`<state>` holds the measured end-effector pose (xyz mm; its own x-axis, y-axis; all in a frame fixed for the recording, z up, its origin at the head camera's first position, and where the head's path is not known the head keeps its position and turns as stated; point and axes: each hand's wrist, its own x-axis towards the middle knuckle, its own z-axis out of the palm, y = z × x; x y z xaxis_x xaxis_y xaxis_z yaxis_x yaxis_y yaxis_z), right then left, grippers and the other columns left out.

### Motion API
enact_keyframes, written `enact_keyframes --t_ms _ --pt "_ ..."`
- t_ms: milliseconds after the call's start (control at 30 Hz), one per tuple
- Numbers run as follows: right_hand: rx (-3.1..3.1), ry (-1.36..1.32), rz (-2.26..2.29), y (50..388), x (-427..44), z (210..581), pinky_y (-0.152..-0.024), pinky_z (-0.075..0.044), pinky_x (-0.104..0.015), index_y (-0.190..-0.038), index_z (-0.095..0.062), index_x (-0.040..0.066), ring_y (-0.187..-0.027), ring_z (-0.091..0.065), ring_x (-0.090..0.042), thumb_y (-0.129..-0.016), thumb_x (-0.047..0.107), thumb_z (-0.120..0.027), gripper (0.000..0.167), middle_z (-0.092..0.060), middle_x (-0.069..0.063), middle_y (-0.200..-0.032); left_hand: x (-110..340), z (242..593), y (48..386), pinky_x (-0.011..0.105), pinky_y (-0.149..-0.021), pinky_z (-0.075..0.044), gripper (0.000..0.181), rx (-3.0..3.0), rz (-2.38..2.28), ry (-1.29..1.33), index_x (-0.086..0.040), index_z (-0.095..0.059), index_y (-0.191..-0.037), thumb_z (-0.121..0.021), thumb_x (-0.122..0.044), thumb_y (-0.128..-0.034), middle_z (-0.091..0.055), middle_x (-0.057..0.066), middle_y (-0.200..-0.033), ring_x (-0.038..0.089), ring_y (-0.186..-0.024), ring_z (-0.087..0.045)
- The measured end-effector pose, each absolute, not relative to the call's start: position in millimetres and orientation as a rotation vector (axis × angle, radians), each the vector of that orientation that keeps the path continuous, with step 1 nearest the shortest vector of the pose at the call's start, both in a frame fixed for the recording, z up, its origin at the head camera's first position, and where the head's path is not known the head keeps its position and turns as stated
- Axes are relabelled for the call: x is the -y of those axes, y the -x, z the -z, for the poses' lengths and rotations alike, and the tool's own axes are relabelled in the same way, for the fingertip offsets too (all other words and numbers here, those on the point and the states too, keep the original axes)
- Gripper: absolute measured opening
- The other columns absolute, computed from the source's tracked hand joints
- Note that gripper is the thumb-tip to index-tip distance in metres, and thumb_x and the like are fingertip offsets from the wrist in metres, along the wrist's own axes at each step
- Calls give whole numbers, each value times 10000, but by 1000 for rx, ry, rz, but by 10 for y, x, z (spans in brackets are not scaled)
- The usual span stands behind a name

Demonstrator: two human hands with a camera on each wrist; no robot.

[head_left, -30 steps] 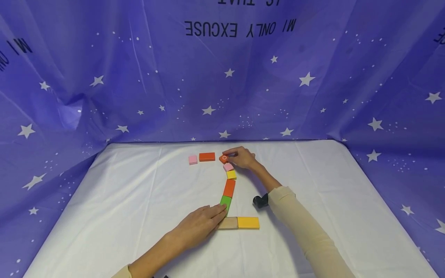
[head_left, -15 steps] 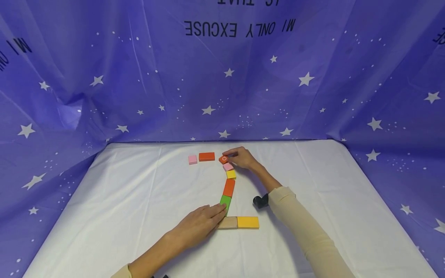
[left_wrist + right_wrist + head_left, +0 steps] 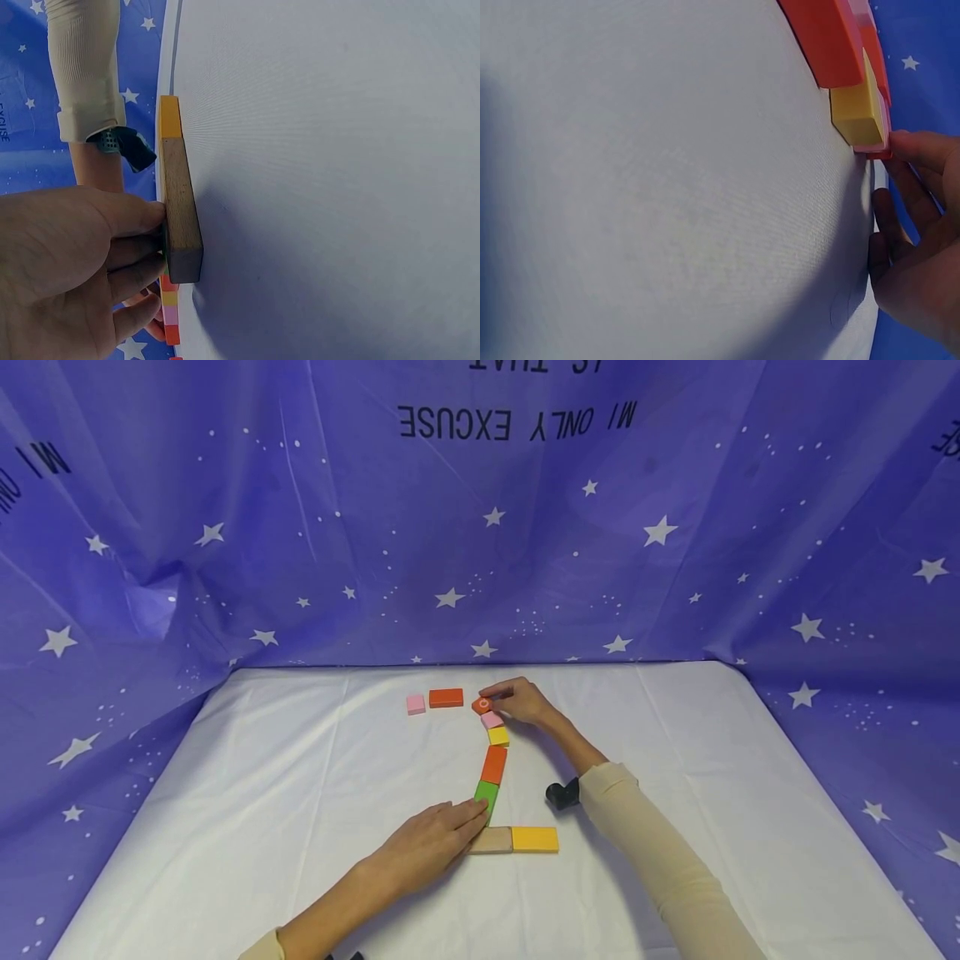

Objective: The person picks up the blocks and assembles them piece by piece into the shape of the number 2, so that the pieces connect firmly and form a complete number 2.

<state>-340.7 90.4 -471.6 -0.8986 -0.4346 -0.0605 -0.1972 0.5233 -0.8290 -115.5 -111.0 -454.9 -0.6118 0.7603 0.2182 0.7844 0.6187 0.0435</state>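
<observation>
My left hand (image 3: 431,850) lies at the near end of a curved row of blocks. Its fairly straight fingers rest on the green block (image 3: 486,795), and the thumb touches the bare wooden block (image 3: 182,202). A yellow-orange block (image 3: 536,840) adjoins the wooden one on the right. At the row's far end my right hand (image 3: 521,701) pinches a small red-orange block (image 3: 482,704) marked with a white ring. Between the hands run a pink cube (image 3: 492,720), a yellow cube (image 3: 856,116) and an orange-red block (image 3: 493,765).
Left of the row's far end lie a red block (image 3: 446,697) and another pink cube (image 3: 416,704), apart from each other. A white cloth (image 3: 300,793) covers the table. A purple star-print curtain (image 3: 360,527) hangs behind and at both sides.
The ring-marked block has shifted very slightly toward the pink cube under my right hand's fingers. My left hand stays in place.
</observation>
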Motion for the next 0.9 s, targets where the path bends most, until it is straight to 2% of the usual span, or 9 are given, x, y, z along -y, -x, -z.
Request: enact_keyframes --t_ms 167,400,567,733,900 --pt "-2503 539 1303 3400 -891 4714 -855 -510 -314 -1178 -751 76 -1024 -629 -201 -902 72 -694 283 -721 -63 -1144 1110 4540 1155 383 -985 -495 347 2667 203 1285 -20 -642 -1307 -644 -148 -984 -592 97 -1373 212 -1248 -574" --pt "-2505 549 1296 3389 -876 4695 -782 -479 -275 -1182 -751 83 -959 -607 -187 -894 71 -685 296 -718 -63 -1142 1115 4541 1160 371 -986 -492 343 2663 200 1290 -27 -645 -1304 -647 -145 -982 -593 96 -1371 208 -1251 -571" --pt "-2506 548 1292 3393 -869 4704 -791 -488 -292 -1186 -750 88 -967 -609 -197 -901 68 -681 294 -715 -58 -1155 1117 4535 1158 384 -990 -490 340 2674 197 1286 -30 -645 -1303 -641 -150 -986 -590 92 -1374 212 -1255 -568" --pt "-2561 606 1271 3395 -864 4726 -894 -506 -348 -1242 -710 55 -1048 -626 -237 -950 97 -642 303 -697 -90 -1204 1111 4533 1155 390 -995 -488 347 2688 201 1286 -22 -638 -1313 -635 -147 -990 -585 96 -1382 211 -1260 -564" --pt "-2719 644 1193 3338 -893 4696 -1034 -441 -445 -1311 -650 34 -1211 -572 -311 -1019 133 -540 327 -626 -147 -1314 1112 4543 1157 391 -989 -494 345 2677 202 1279 -21 -644 -1307 -641 -146 -986 -590 94 -1375 211 -1251 -572"
